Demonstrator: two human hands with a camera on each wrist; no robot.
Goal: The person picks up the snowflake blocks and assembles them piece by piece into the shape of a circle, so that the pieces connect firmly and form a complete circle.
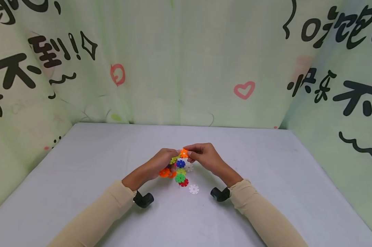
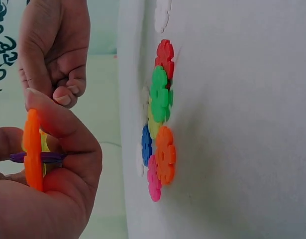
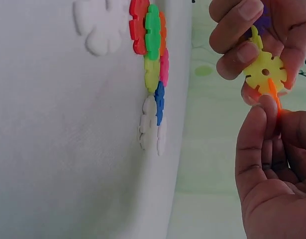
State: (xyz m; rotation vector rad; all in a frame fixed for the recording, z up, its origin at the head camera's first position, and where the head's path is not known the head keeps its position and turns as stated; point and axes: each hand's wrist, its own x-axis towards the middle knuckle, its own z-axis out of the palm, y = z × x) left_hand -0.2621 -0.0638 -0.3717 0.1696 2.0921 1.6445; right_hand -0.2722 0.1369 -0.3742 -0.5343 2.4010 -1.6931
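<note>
My left hand [image 1: 162, 160] grips a small chain of slotted plastic flower discs above the table. In the left wrist view the chain shows an orange disc [image 2: 33, 149] and a purple disc [image 2: 53, 158], partly covered by fingers. A yellow disc [image 3: 265, 73] stands at its far end in the right wrist view. Between thumb and finger my right hand [image 1: 208, 156] pinches another orange disc [image 1: 184, 153]. That disc is seen edge-on in the right wrist view, its edge against the yellow one; how deep the slots engage is hidden.
Below the hands, loose discs lie clustered on the white table [image 1: 111, 151]: a blue disc [image 1: 181, 164], a green disc [image 1: 180, 178], a red disc [image 1: 184, 182] and several others. Nearest me lies a white disc [image 1: 193, 189]. A printed curtain [image 1: 179, 68] surrounds the table.
</note>
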